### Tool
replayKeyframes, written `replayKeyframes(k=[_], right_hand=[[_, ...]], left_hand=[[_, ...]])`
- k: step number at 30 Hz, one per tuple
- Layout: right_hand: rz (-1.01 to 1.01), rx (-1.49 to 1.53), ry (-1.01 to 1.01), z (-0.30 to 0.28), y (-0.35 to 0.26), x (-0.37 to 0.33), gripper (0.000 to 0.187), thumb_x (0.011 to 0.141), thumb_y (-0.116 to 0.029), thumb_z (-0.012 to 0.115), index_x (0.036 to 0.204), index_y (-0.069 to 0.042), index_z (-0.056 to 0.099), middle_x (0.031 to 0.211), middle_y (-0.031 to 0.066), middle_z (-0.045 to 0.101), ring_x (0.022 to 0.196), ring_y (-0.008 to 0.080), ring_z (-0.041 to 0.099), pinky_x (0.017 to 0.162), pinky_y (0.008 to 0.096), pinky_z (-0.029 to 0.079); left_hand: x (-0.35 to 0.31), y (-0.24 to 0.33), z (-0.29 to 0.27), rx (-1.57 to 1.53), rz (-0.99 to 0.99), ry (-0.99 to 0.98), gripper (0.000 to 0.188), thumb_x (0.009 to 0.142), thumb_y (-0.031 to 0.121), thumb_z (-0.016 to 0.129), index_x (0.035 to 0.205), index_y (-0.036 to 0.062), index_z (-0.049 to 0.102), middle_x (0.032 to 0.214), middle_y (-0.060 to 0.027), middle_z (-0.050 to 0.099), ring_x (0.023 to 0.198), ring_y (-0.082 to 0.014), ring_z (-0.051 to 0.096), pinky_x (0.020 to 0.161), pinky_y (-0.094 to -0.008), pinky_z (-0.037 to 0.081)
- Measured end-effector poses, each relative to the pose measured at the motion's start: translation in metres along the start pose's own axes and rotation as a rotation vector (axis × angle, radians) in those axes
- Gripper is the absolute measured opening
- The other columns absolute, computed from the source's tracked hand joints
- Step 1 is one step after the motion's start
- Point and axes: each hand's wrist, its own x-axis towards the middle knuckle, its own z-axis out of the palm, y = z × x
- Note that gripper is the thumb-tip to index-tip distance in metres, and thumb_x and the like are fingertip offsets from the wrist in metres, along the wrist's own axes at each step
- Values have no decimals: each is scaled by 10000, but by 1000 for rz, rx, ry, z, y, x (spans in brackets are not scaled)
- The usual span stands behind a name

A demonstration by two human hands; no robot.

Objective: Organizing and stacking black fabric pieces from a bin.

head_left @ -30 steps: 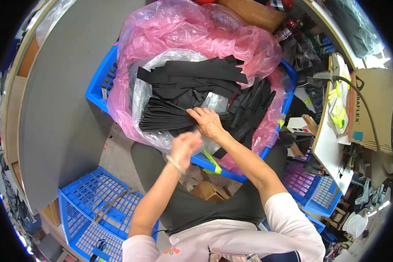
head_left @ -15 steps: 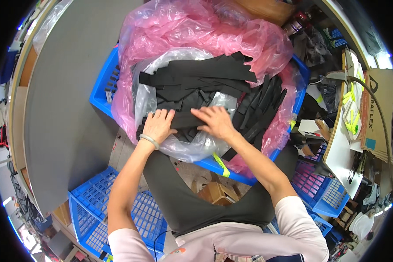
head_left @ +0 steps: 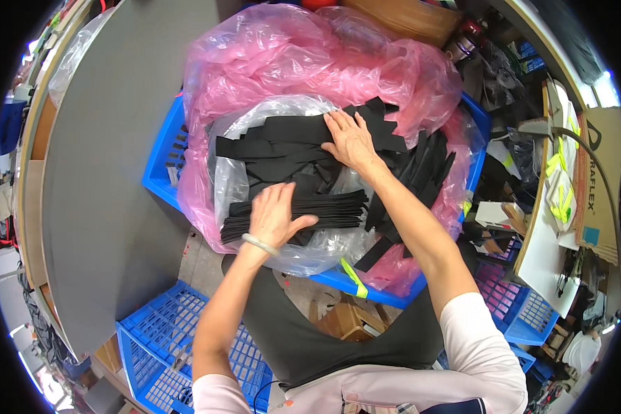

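Observation:
My left hand [head_left: 274,215] lies on a neat stack of black fabric strips [head_left: 338,207], seen edge-on near the front of a lined basket. Its fingers are stretched out, with the thumb apart. Farther back, my right hand [head_left: 352,141] rests with spread fingers on a looser pile of flat black strips [head_left: 283,127]. More black strips [head_left: 421,169] lie slanted along the right side. A clear plastic bag [head_left: 231,183] and a pink plastic bag [head_left: 255,52] line the blue basket [head_left: 160,162], hiding most of its inside.
A grey tabletop [head_left: 110,172] runs along the left. Below it stands an empty blue crate [head_left: 165,321]. Another blue crate [head_left: 531,317] is at the right, beneath a white shelf [head_left: 541,269] with a cardboard box [head_left: 600,186]. A yellow-green strip [head_left: 353,277] hangs at the basket's near rim.
My right hand has moved from the near strips to the far pile. The near strips now show as an edge-on stack under my left hand, which has shifted slightly right and nearer.

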Motion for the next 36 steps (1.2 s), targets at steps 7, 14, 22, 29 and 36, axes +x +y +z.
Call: replayKeyframes(k=[7, 14, 22, 29, 36], right_hand=[[-71, 10, 60, 6, -31, -4, 558, 658, -144, 754, 1171, -70, 548, 991, 74, 570, 989, 242, 536, 964, 433, 354], [-184, 43, 148, -14, -65, -33, 236, 729, -80, 611, 964, -65, 619, 774, 47, 504, 769, 219, 537, 871, 417, 398], [355, 713, 57, -40, -97, -13, 226, 774, -86, 707, 979, -7, 654, 900, 110, 620, 810, 232, 637, 677, 326, 515], [97, 710, -99, -41, -114, 34, 422, 759, -64, 709, 1165, -17, 602, 1031, 114, 640, 1002, 182, 596, 765, 302, 521], [424, 1260, -56, -31, -86, 27, 211, 867, -2, 592, 1072, 13, 639, 883, 87, 664, 808, 108, 639, 725, 229, 518]], left_hand=[[55, -2, 39, -1562, -759, 45, 552, 852, 205, 683, 1291, -9, 423, 1114, -191, 588, 987, -258, 612, 846, -374, 509], [62, -10, 52, -2065, -637, 304, 563, 819, 149, 720, 1267, 33, 399, 1067, -101, 588, 979, -218, 596, 858, -357, 476], [55, -26, 51, -1954, -520, 345, 266, 851, 33, 629, 1108, 17, 561, 929, -43, 597, 883, -152, 615, 819, -274, 475], [54, -13, 41, -1716, -262, 354, 242, 845, 73, 648, 1060, 6, 559, 1009, -39, 574, 941, -129, 541, 847, -277, 436], [56, -23, 34, -1738, -260, 204, 330, 822, 180, 724, 1054, 7, 565, 937, -28, 563, 865, -128, 573, 814, -262, 464]])
